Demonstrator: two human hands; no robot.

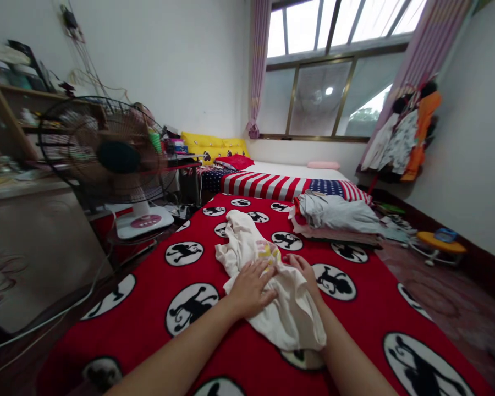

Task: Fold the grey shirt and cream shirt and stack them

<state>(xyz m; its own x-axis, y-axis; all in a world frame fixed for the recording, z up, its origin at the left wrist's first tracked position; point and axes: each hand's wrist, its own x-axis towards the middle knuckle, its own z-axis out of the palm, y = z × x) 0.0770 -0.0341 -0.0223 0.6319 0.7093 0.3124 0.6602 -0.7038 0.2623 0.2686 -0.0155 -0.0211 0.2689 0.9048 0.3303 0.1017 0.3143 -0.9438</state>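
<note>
A crumpled cream-white garment (268, 275) with a small yellow and pink print lies on the red blanket (367, 308) patterned with black figures in white circles. My left hand (251, 287) rests flat on the cloth with its fingers spread. My right hand (302, 270) lies beside it on the same garment, fingers stretched forward, and part of the cloth drapes over my right forearm.
A pile of folded clothes (334, 219) sits further up the bed on the right, before a stars-and-stripes cover (268, 185). A standing fan (111, 159) and shelves stand to the left. Clothes hang on a rack (408, 135) by the window; a small yellow stool (439, 245) is on the floor.
</note>
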